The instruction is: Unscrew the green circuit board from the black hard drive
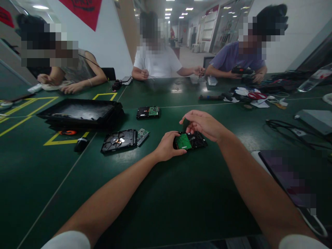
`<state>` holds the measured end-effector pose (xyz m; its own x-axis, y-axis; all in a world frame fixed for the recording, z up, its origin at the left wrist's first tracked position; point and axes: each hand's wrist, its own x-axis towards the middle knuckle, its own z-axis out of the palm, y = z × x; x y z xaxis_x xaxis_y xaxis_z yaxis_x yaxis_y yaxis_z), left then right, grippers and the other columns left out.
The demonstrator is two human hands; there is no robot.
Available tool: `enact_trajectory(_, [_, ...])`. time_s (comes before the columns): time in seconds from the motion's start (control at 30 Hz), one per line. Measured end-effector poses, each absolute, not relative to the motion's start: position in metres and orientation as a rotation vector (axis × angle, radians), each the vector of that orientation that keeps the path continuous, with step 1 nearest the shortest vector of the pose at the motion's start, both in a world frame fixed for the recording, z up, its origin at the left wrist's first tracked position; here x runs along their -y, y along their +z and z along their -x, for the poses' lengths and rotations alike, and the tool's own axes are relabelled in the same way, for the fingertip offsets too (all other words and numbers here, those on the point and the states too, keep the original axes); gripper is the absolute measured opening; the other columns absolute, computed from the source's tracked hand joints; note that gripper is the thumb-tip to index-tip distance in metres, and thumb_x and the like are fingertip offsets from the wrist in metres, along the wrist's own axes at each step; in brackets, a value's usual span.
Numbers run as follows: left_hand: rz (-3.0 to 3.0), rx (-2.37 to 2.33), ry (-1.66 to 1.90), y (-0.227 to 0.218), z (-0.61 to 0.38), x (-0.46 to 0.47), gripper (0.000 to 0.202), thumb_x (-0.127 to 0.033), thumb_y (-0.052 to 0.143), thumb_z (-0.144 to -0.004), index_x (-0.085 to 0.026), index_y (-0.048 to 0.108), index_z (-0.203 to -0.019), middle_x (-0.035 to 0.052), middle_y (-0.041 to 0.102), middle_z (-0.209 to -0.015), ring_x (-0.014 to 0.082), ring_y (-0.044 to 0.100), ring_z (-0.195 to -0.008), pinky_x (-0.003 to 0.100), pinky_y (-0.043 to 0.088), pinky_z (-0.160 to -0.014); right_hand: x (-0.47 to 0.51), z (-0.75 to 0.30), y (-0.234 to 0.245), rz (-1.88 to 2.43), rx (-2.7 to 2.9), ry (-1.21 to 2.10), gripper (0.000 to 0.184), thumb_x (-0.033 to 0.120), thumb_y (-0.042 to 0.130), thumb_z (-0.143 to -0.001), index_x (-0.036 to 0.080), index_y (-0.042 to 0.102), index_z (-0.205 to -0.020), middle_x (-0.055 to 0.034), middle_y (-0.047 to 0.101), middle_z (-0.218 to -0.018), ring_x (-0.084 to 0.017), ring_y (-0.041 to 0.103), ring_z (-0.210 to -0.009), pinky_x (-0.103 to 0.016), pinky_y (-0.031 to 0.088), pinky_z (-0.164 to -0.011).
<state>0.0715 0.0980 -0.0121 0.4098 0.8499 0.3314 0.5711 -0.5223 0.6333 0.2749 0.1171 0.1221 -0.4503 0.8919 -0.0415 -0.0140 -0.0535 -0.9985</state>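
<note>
A black hard drive [199, 141] with a green circuit board [184, 141] facing up lies on the table in front of me. My left hand [168, 146] is closed around the drive's left end, thumb at the near edge and fingers at the far side. Above the board, my right hand [204, 123] pinches the dark handle of a screwdriver [185, 125], held upright; its tip is hidden. Left of my left hand lie another hard drive [119, 141] and a loose circuit board [142, 136] touching its right end. Farther back rests a third drive [147, 112] with its board showing.
Stacked black trays [83, 110] stand at left, near a small black object [81, 144]. On the right are a tablet-like device [282, 176], a black cable [287, 133] and a grey box [315, 121]. Three people sit across the green table [166, 207].
</note>
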Motion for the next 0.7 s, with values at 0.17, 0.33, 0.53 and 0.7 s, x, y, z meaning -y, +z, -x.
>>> enact_trajectory(0.17, [-2.246,-1.212,0.887,-0.0093,-0.0714,-0.0968,0.074,-0.05,0.089,-0.071,-0.024,0.055,-0.131,0.0125,0.057,-0.142,0.0351,0.052,-0.136,0.054,0.043,-0.116,-0.1173,-0.2756,0.1228,0.951,1.486,1.644,0.015,0.032,0.065,-0.096,0.022,0.069,-0.105,-0.0074,0.074,-0.1,-0.013,0.063,-0.063,-0.026,0.054,-0.055])
enact_trajectory(0.33, [-2.243,-1.215,0.875,-0.0086,-0.071,-0.0962,0.076,-0.051,0.088,-0.072,-0.022,0.054,-0.133,0.0141,0.056,-0.143,0.0352,0.051,-0.136,0.054,0.043,-0.116,-0.1176,-0.276,0.1215,0.893,1.462,1.714,0.014,0.031,0.063,-0.095,0.02,0.071,-0.099,-0.0082,0.072,-0.1,-0.015,0.067,-0.066,-0.029,0.058,-0.058])
enact_trajectory(0.53, [-2.254,-1.208,0.895,-0.0119,-0.0716,-0.0978,0.073,-0.051,0.089,-0.071,-0.023,0.055,-0.13,0.0131,0.057,-0.141,0.0351,0.052,-0.135,0.054,0.044,-0.115,-0.1174,-0.2778,0.1223,0.972,1.531,1.634,0.019,0.037,0.069,-0.094,0.019,0.066,-0.097,-0.009,0.074,-0.107,-0.013,0.066,-0.067,-0.023,0.052,-0.052])
enact_trajectory(0.7, [-2.259,-1.196,0.908,-0.0127,-0.0714,-0.0983,0.073,-0.052,0.088,-0.072,-0.021,0.055,-0.129,0.0147,0.057,-0.142,0.0351,0.052,-0.135,0.053,0.044,-0.115,-0.1228,-0.2814,0.1203,1.037,1.629,1.429,0.02,0.038,0.072,-0.092,0.021,0.071,-0.102,-0.0031,0.071,-0.095,-0.009,0.059,-0.063,-0.019,0.044,-0.049])
